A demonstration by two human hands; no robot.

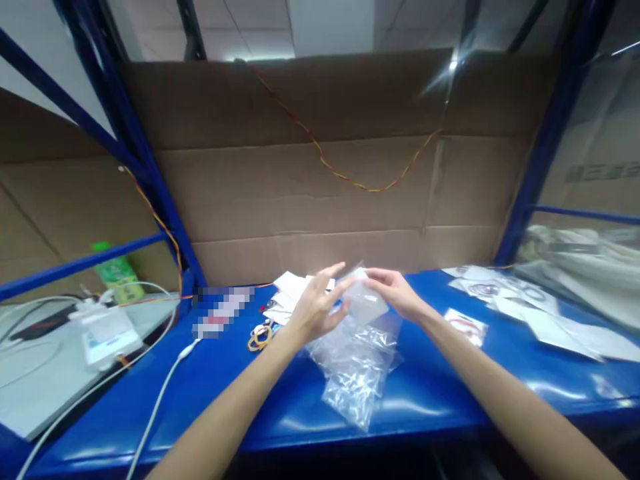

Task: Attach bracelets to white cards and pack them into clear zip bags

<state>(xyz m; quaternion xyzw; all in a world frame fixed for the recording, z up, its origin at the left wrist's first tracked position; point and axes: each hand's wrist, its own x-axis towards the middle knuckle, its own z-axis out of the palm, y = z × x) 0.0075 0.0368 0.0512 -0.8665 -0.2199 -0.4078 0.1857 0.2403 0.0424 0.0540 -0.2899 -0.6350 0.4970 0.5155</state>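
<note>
Over the middle of the blue work surface [425, 393], my right hand [395, 290] pinches the upper edge of a small clear plastic bag [367, 303]. Something whitish, perhaps a card, shows at the bag's top; its kind is hard to make out. My left hand [320, 303] is just left of this bag, its fingers stretched out and apart. Whether its fingertips touch the plastic I cannot tell. Below both hands lies a crumpled pile of clear plastic bags [357, 373]. Coiled yellow cords [260, 335] and white cards [290, 291] lie behind my left hand.
Several white cards and packets [510, 293] lie at the right, with a small packet holding something red [466, 327] nearer. A white cable [163, 400] crosses the left side. Blue frame posts [145, 153] and a cardboard wall [325, 200] enclose the surface. A green bottle [119, 273] stands left.
</note>
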